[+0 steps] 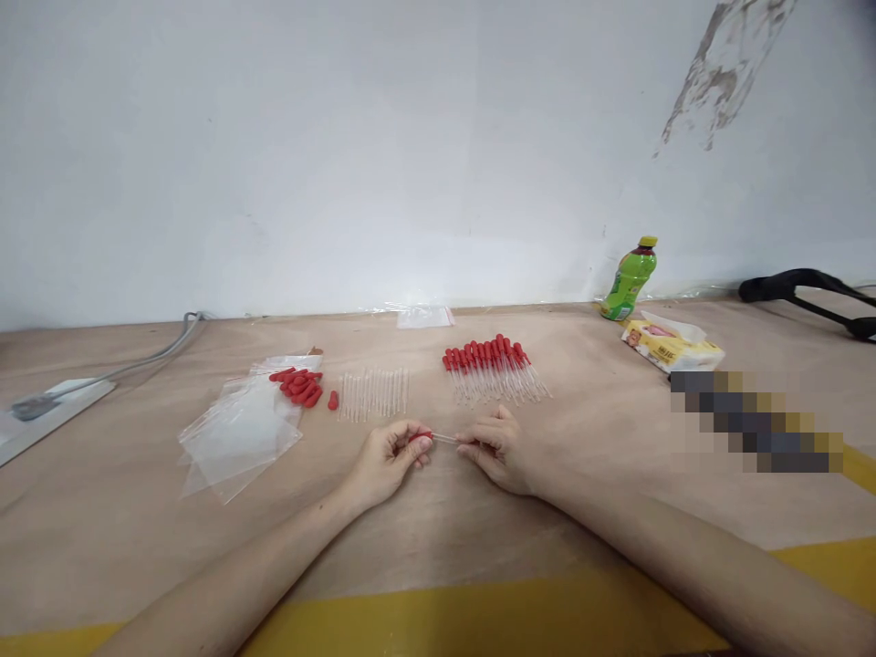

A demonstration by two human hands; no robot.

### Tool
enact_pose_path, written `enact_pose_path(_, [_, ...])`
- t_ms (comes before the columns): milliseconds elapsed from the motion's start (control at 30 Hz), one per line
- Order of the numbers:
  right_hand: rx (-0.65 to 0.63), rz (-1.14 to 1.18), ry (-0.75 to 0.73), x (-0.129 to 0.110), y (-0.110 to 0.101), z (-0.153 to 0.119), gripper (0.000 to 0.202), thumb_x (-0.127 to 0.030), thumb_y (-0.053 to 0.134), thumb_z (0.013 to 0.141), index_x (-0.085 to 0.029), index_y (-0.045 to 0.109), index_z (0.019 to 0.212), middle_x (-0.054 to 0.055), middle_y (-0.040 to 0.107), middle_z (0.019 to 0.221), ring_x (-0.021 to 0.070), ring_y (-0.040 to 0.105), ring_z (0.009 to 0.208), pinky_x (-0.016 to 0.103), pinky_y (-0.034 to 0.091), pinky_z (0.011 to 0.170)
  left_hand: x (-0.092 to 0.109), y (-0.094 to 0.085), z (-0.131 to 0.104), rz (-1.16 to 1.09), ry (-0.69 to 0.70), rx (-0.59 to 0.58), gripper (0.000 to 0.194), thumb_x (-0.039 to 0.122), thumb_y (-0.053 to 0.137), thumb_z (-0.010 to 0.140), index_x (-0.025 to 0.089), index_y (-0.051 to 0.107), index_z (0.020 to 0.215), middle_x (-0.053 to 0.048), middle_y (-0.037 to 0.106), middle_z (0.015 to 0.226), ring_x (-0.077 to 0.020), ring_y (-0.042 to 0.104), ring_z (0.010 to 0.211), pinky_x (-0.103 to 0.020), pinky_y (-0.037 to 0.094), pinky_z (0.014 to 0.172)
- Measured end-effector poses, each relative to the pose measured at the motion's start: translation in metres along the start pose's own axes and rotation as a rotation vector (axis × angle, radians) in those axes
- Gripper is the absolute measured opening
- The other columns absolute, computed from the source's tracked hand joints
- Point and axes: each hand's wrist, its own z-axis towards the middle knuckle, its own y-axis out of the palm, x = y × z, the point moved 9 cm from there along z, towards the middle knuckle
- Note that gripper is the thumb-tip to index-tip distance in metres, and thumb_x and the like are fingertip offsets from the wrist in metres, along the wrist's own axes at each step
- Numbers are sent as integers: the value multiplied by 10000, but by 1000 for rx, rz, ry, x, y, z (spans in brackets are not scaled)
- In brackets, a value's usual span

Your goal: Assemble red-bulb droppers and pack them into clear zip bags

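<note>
My left hand (399, 459) pinches a red rubber bulb (422, 436) between thumb and fingers. A thin clear glass tube (444, 439) extends from the bulb to the right, and my right hand (497, 450) grips its far end. Beyond my left hand lies a row of clear tubes (373, 394), with a single red bulb (333, 401) at its left and a heap of red bulbs (299, 386) farther left. Past my right hand, several tubes fitted with red bulbs (496, 368) lie side by side.
Clear zip bags (239, 429) lie at the left, another bag (425, 317) near the wall. A grey cable (147, 360) runs at far left. At the right are a green bottle (630, 281), a tissue pack (672, 345), a black frame (811, 290) and a pixelated patch.
</note>
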Motion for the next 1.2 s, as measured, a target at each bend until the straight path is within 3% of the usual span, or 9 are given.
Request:
enact_pose_path(200, [-45, -80, -94, -3, -6, 6, 175, -243, 451, 842, -208, 622, 829, 1, 630, 687, 104, 466, 566, 301, 249, 671, 0, 6, -4, 47, -15, -90, 234, 335, 516, 793, 118, 580, 851, -2, 568, 616, -92, 528, 551, -221, 453, 551])
enact_pose_path(367, [1, -237, -181, -13, -7, 5, 210, -219, 411, 845, -196, 616, 807, 7, 602, 661, 106, 436, 564, 309, 212, 640, 5, 7, -7, 223, 8, -92, 228, 329, 501, 804, 134, 601, 866, 9, 558, 599, -92, 506, 527, -208, 424, 512])
enact_pose_path(533, [10, -206, -142, -15, -2, 1, 226, -205, 380, 844, -165, 576, 737, 8, 580, 628, 98, 405, 535, 300, 215, 634, 18, 8, -10, 407, 93, -84, 209, 316, 499, 806, 154, 624, 851, 16, 560, 585, -92, 488, 513, -196, 395, 487])
enact_pose_path(767, [-62, -210, -115, -12, 10, 2, 284, -226, 340, 868, -163, 534, 670, 5, 574, 600, 97, 398, 513, 288, 225, 621, 21, 10, -11, 454, 162, -78, 195, 303, 508, 806, 165, 622, 883, -5, 635, 688, -105, 532, 569, -209, 426, 536])
enact_pose_path(967, [-99, -218, -80, -12, 1, 6, 252, -249, 370, 863, -170, 570, 731, 33, 621, 680, 120, 488, 602, 297, 271, 681, 32, 0, -9, 552, 315, -27, 209, 299, 512, 804, 171, 610, 936, -27, 631, 758, -119, 555, 627, -229, 447, 589])
enact_pose_path(1067, [-66, -164, 17, 3, -16, 10, 185, -224, 431, 820, -189, 610, 790, 37, 648, 750, 142, 541, 680, 297, 309, 704, 28, -14, -5, 578, 296, 44, 303, 279, 521, 791, 166, 538, 1072, -28, 574, 794, -108, 518, 608, -226, 442, 568])
enact_pose_path(1200, [16, -11, 397, 57, -35, 22, 186, -264, 466, 773, -199, 627, 707, 5, 647, 661, 136, 562, 595, 246, 363, 576, 13, -23, 2, 585, 181, 42, 253, 281, 510, 790, 171, 560, 1013, 1, 518, 726, -95, 473, 560, -214, 413, 528])
